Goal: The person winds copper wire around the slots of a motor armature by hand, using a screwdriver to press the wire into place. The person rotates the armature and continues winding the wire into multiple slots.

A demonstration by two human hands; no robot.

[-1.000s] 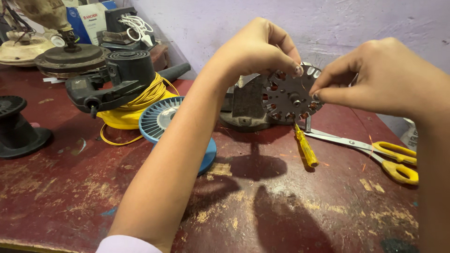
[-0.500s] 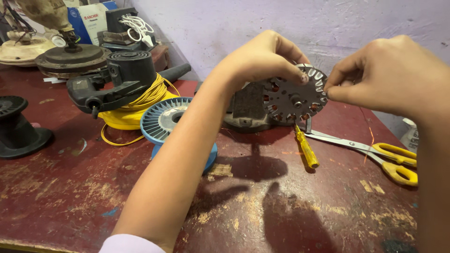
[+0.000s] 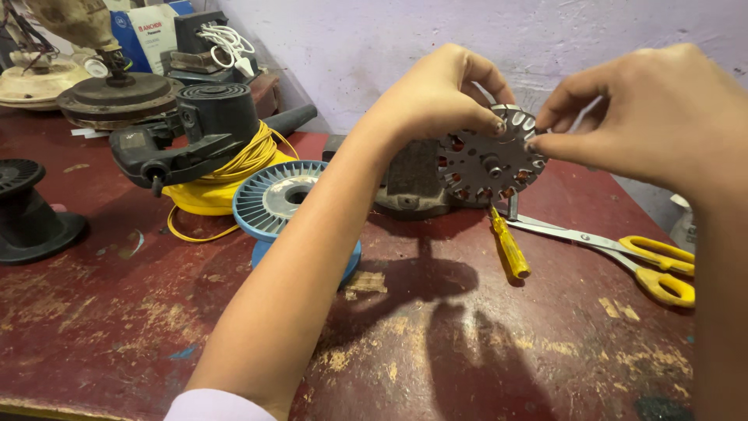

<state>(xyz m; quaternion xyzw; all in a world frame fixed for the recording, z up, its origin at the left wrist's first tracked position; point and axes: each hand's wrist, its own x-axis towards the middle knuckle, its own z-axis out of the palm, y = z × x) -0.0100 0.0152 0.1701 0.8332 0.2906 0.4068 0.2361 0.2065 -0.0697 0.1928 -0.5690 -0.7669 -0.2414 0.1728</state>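
A round grey slotted metal stator disc (image 3: 489, 165) with copper windings in its slots is held up above the red worktable (image 3: 140, 312). My left hand (image 3: 436, 97) grips the disc's upper left rim with thumb and fingers. My right hand (image 3: 654, 117) pinches the disc's right rim between thumb and forefinger. Behind the disc stands a dark grey metal block (image 3: 409, 183). A yellow-handled screwdriver (image 3: 508, 248) lies on the table just below the disc.
A blue plastic spool (image 3: 280, 204) sits under my left forearm. Left of it are a coil of yellow wire (image 3: 234, 168), a black power tool (image 3: 187, 132) and a black spool (image 3: 27, 210). Yellow-handled scissors (image 3: 631, 253) lie at the right. Boxes and metal parts crowd the back left.
Both hands and the disc have shifted slightly to the right, and the disc has turned a little between the fingers. The things on the table have not moved.
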